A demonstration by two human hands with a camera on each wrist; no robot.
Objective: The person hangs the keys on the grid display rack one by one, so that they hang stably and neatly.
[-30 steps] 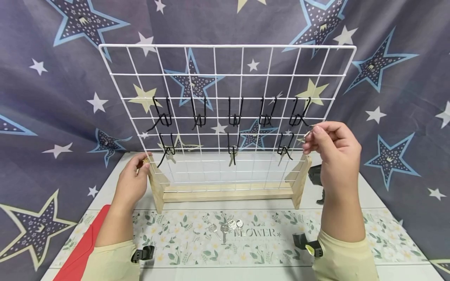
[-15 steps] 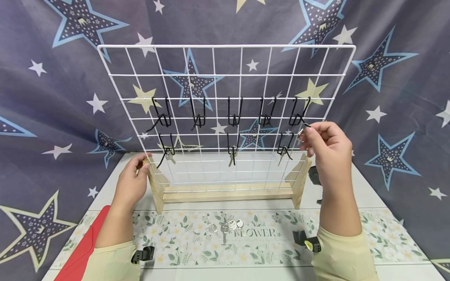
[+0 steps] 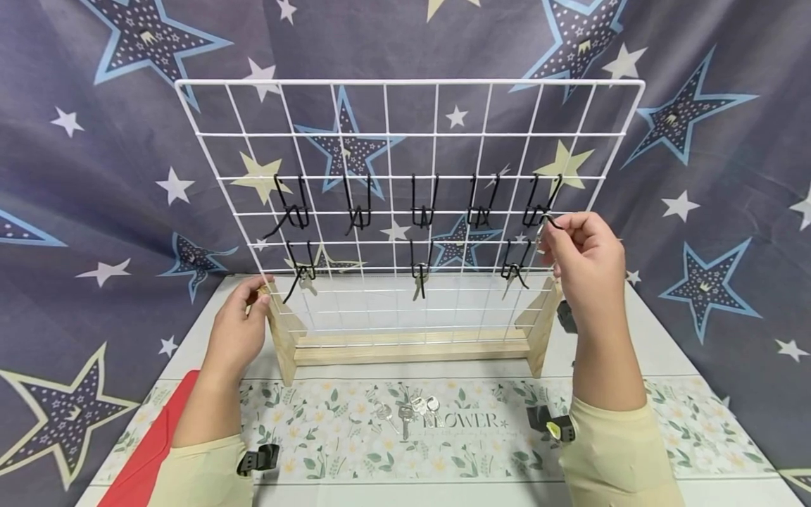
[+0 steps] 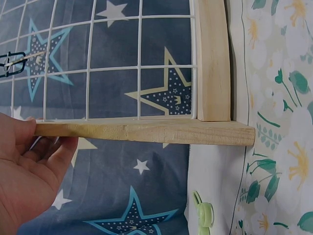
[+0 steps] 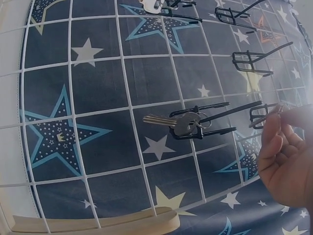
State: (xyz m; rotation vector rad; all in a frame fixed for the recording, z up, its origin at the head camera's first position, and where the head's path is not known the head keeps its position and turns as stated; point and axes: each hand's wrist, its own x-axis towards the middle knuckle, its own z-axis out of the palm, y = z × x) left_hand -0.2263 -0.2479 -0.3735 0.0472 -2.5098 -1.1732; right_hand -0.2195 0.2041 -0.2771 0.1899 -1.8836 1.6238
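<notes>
A white wire grid (image 3: 412, 83) stands upright in a wooden stand (image 3: 412, 353), with black hooks in two rows. My left hand (image 3: 236, 325) grips the top of the left wooden side piece (image 4: 146, 132). At the far-right hook (image 3: 538, 209) of the upper row, my right hand (image 3: 588, 264) pinches a key (image 3: 541, 238) by its ring, right at the hook's tip. Fingers hide much of this key. Keys hang from the three lower hooks; one hanging key (image 5: 183, 123) shows its ring round the hook in the right wrist view.
Several loose keys (image 3: 404, 419) lie on a floral mat (image 3: 342, 451) in front of the stand. A red flat item (image 3: 148, 436) is by the left forearm. Behind the right forearm is a black object (image 3: 566, 317). A star-patterned cloth (image 3: 716, 211) hangs behind.
My right hand has moved left and slightly up, bringing the key from beside the upper right hook to its tip. The left hand keeps its grip in place.
</notes>
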